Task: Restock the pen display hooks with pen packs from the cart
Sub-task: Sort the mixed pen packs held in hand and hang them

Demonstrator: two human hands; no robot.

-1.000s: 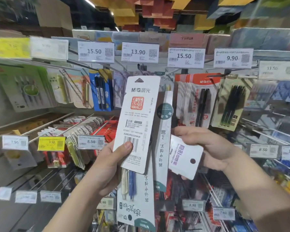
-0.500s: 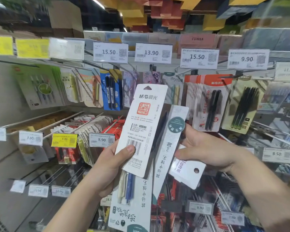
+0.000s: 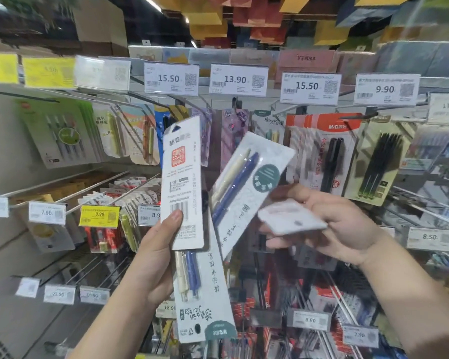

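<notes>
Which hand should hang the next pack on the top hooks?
Right, probably. The right hand holds a separated pen pack, tilted toward the hooks; the left hand grips the remaining stack.

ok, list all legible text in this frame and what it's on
"15.50": white price tag, top rail
"13.90": price tag
"15.50": price tag
"9.90": price tag
"9.90": yellow price tag
"8.50": price tag, right
"8.90": price tag, lower rail
"M&G": red hanging pen pack
"M&G": back of pen pack in left hand
Chinese print, barcodes, far-left tags: blurred.
</notes>
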